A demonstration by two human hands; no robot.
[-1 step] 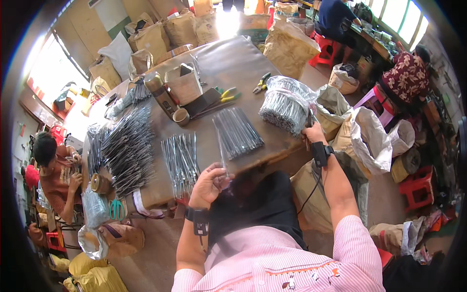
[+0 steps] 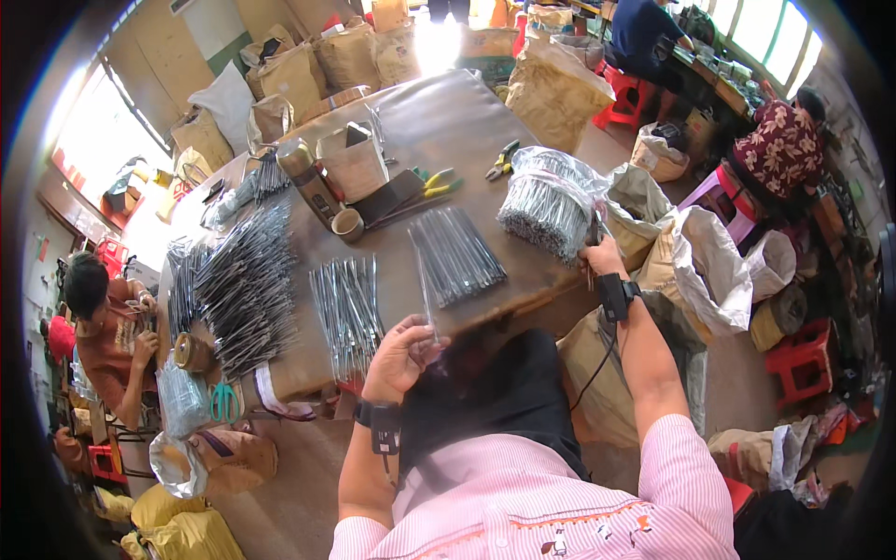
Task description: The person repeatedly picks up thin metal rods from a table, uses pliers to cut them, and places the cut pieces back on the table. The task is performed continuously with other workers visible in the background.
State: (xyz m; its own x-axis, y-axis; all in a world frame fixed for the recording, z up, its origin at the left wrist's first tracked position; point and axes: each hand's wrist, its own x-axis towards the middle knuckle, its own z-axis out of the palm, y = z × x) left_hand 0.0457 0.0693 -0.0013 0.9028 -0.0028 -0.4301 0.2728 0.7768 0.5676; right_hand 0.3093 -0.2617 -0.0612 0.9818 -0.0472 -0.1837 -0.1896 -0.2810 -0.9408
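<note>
My left hand [image 2: 408, 347] is closed in a pinch at the near table edge. Between its fingertips is a thin metal rod [image 2: 426, 297], pointing away from me beside a row of similar dark rods [image 2: 455, 254]. To the right, my right hand [image 2: 603, 257] is closed at the table's edge, against a large bundle of silvery wires [image 2: 541, 213] wrapped in clear plastic. Something narrow and metallic rises from that hand; its kind is hard to make out. Left of my left hand lies another row of shiny rods [image 2: 346, 313].
A big pile of rods [image 2: 245, 280] covers the table's left part. Pliers [image 2: 502, 161], a cup [image 2: 347, 224] and a box [image 2: 352, 163] stand farther back. Teal-handled scissors [image 2: 224, 401] lie at the left edge. Open sacks [image 2: 702, 266] crowd the right; a person [image 2: 112, 327] works at left.
</note>
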